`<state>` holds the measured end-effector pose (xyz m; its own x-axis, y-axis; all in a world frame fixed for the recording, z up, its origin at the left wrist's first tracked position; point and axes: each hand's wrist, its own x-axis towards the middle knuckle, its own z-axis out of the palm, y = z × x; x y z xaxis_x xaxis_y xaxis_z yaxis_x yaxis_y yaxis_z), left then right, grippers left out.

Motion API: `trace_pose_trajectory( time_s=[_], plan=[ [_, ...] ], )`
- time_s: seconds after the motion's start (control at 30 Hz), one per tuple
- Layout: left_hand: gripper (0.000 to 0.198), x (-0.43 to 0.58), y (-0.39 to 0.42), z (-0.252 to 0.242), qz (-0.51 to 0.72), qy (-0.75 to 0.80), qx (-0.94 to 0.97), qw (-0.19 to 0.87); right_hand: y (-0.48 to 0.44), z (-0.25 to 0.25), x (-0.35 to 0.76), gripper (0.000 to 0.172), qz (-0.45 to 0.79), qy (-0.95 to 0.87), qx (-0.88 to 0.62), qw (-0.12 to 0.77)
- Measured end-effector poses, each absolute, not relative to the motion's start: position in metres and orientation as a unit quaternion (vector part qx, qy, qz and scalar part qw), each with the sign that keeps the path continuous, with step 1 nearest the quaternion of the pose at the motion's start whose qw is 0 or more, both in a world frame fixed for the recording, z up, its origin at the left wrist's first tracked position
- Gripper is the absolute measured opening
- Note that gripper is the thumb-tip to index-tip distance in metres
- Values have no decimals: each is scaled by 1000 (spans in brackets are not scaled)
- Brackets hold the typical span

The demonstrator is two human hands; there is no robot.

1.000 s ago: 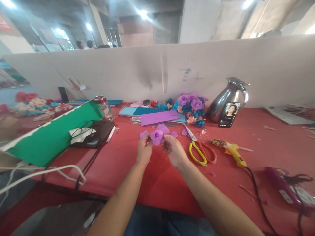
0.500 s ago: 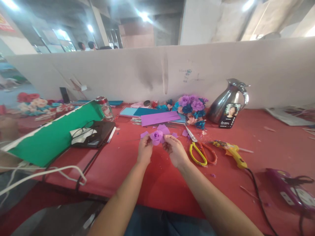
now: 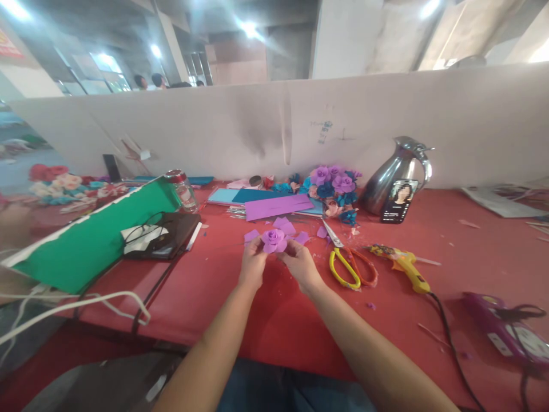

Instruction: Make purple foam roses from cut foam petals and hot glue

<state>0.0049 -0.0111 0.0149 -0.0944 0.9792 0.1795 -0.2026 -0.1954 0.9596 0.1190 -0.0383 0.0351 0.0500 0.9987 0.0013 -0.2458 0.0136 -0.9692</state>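
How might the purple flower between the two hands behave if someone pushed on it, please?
The purple flower would probably feel light, as the left hand and right hand seem to hold it by its edges. Its thin petals look like paper, so they may bend or crease easily.

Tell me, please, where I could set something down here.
Mostly bare: the tabletop between the brown case and left hand, and right of the glue gun, behind the power strip. Crowded: beyond the held flower, with petals, paper sheets and bunched flowers.
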Motion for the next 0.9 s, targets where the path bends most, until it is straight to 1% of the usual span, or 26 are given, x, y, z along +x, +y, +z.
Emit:
trace_pose_trajectory(
  time_s=[0.07,0.17,0.3,0.5,0.6,0.77,0.9],
  plan=[
    [23,5,-12,16,613,415,463,488,-37,32,119,15,535,-433,-446,572],
    [19,5,-12,18,619,417,433,505,-36,31,121,21,543,-429,-445,568],
    [19,4,-13,21,613,407,400,547,-36,33,122,26,580,-400,-435,561],
    [22,7,-17,29,597,400,381,582,-39,37,122,25,600,-374,-432,559],
    [21,7,-17,27,601,404,394,566,-40,38,122,24,604,-374,-430,557],
    [17,4,-14,21,614,428,424,511,-39,38,121,23,593,-390,-437,552],
    [19,4,-15,21,607,415,434,521,-38,36,122,22,578,-406,-443,552]
  ],
)
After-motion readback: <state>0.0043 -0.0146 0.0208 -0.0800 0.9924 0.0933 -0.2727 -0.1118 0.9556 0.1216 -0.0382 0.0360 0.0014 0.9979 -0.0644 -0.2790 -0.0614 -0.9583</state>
